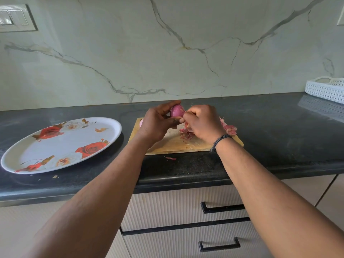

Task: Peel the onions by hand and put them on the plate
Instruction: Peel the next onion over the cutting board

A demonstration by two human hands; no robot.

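Observation:
My left hand (158,121) grips a purple onion (176,111) above the wooden cutting board (171,144). My right hand (202,121) has its fingers curled against the onion's right side, pinching at its skin. Loose onion skins (229,129) lie piled on the board under and behind my right hand. A bit of another pale pink onion (141,123) peeks out behind my left wrist at the board's left edge. The white oval plate with red roses (61,144) sits on the counter to the left, with nothing on it.
A scrap of skin (170,158) lies on the black counter in front of the board. A white perforated tray (325,88) stands at the back right. Drawers with black handles (221,208) are below the counter edge.

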